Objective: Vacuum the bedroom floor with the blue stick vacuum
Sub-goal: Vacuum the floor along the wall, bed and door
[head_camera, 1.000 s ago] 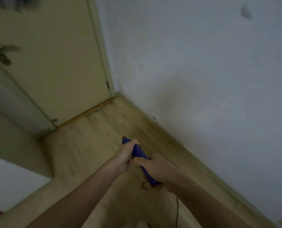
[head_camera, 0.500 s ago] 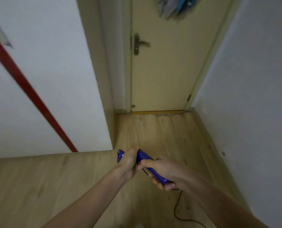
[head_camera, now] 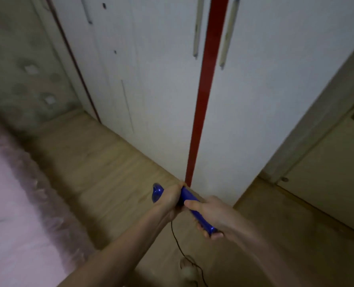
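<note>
The blue stick vacuum's handle (head_camera: 194, 212) sits low in the centre of the frame, running diagonally from a rounded end at the upper left to its lower right end. Only this handle shows; the wand and floor head are out of sight. The left hand (head_camera: 170, 200) wraps its grip around the upper part, and the right hand (head_camera: 211, 216) curls around the lower part, thumb laid along the top. A thin black cord (head_camera: 179, 245) hangs from the handle and trails to the wooden floor (head_camera: 110, 172) at the bottom centre. Behind stands a white wardrobe (head_camera: 151, 90) with a red strip (head_camera: 205, 90); a pink rug (head_camera: 12, 214) fills the lower left, and a door (head_camera: 327, 172) is at the right. Judging from this, the loose cord lies near where the person stands and could snag or trip, and a blind push could knock the head into the wardrobe base.
</note>
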The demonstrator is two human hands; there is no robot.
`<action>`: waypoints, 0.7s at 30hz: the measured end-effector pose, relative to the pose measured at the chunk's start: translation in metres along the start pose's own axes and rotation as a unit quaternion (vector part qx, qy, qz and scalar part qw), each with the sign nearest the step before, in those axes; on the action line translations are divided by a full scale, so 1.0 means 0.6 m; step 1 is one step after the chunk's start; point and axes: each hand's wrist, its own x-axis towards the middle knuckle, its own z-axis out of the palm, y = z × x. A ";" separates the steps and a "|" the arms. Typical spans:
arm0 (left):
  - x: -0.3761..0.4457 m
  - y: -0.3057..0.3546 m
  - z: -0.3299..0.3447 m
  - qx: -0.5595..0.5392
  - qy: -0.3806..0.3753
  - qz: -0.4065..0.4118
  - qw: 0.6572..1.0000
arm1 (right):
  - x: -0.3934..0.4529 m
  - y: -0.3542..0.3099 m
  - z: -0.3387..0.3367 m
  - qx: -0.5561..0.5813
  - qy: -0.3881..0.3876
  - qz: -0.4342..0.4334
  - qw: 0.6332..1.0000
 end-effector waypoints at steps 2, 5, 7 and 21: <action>0.032 0.038 -0.024 -0.029 0.042 0.009 0.999 | 0.058 -0.038 0.005 -0.023 -0.030 -0.022 0.999; 0.086 0.094 -0.060 -0.082 0.092 0.025 0.992 | 0.140 -0.097 0.008 -0.061 -0.074 -0.044 0.994; 0.120 0.130 -0.083 -0.090 0.124 0.041 0.987 | 0.190 -0.134 0.012 -0.079 -0.102 -0.058 0.990; 0.257 0.330 -0.322 -0.199 0.163 0.141 0.956 | 0.433 -0.390 0.144 -0.127 -0.191 -0.123 0.966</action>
